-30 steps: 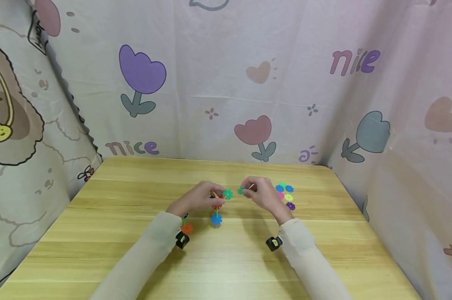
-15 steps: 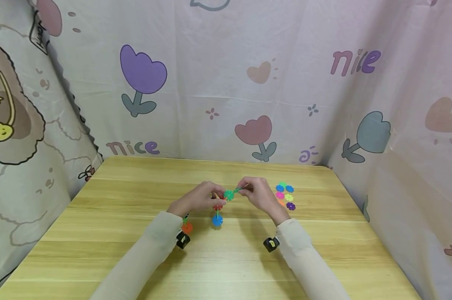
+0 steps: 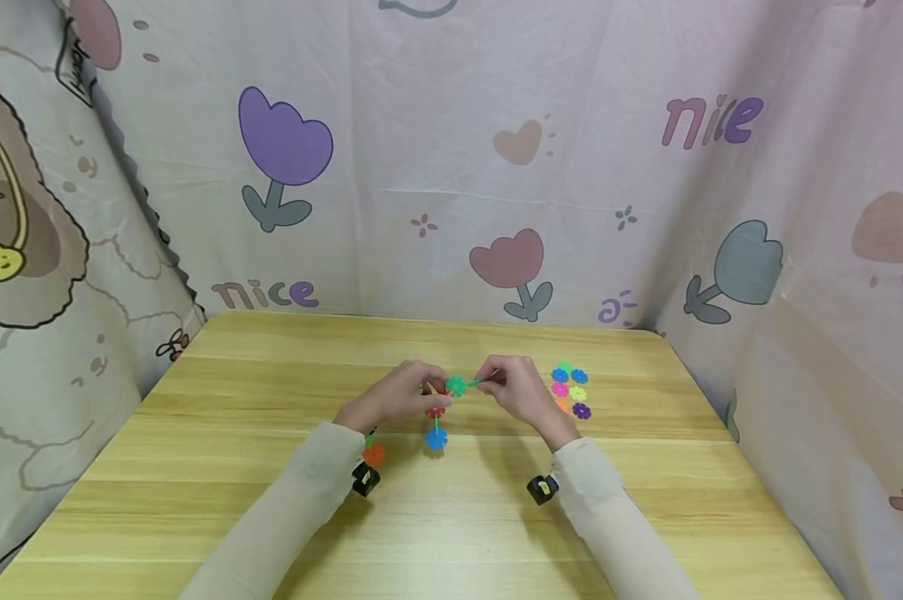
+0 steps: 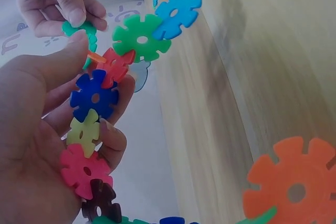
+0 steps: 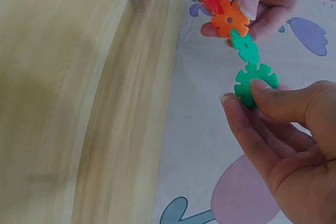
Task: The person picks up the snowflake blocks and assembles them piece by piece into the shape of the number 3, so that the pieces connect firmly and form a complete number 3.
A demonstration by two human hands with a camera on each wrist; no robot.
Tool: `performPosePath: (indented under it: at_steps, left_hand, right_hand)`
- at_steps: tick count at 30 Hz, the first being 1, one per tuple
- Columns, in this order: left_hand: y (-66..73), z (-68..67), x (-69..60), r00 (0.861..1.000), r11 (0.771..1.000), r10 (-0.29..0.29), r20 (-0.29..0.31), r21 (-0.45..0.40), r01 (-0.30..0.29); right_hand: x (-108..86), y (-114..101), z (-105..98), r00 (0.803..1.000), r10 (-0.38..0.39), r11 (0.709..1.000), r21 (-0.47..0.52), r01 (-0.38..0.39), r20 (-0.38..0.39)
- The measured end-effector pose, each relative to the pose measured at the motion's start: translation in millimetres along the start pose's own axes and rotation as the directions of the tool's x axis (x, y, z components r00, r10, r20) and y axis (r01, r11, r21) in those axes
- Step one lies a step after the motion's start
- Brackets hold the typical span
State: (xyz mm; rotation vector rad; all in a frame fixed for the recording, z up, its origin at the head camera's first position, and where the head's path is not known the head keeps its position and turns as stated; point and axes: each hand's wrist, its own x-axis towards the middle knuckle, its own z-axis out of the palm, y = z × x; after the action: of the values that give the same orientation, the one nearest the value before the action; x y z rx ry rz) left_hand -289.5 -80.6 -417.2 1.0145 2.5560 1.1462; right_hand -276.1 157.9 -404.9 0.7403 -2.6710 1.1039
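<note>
My left hand [image 3: 401, 392] grips a chain of slotted, flower-shaped plastic discs, pinching near an orange disc [image 5: 230, 20]. In the left wrist view the chain runs across the palm through a dark blue disc [image 4: 95, 98], a yellow one and a pink one [image 4: 85, 170]. A branch with a light blue disc [image 3: 436, 438] hangs below; a large orange disc [image 3: 374, 454] hangs by the left wrist. Between the hands, a green disc [image 3: 456, 386] projects from the chain. Thumb and fingers of my right hand [image 3: 524, 393] pinch another green disc [image 5: 255, 88], edge to edge with it.
Several loose discs lie in a small group on the table right of my right hand, among them a pink one [image 3: 560, 389] and a purple one [image 3: 582, 412]. The wooden table [image 3: 451, 525] meets a printed curtain [image 3: 391, 167] behind.
The right hand has moved left and brought its green disc from a gap away up against the chain's green end disc. My left hand has barely moved.
</note>
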Motion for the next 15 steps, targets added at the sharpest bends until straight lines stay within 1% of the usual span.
performPosePath:
  at_steps: [7,12,15]
  left_hand:
    - [4.3,-1.7,-0.4,1.0,1.0,-0.026,-0.008,0.001,0.026]
    - [3.6,-1.7,0.6,1.0,1.0,-0.018,0.0,0.017,0.018]
    - [2.3,-0.9,1.0,1.0,1.0,-0.01,0.009,0.007,0.01]
  right_hand:
    - [-0.5,-0.3,2.2,0.998,-0.041,0.999,0.002,0.042,-0.039]
    - [-0.2,0.0,4.1,0.998,-0.046,0.999,-0.006,0.046,-0.053]
    - [-0.4,0.9,6.3,0.997,-0.05,0.999,-0.017,0.049,-0.053]
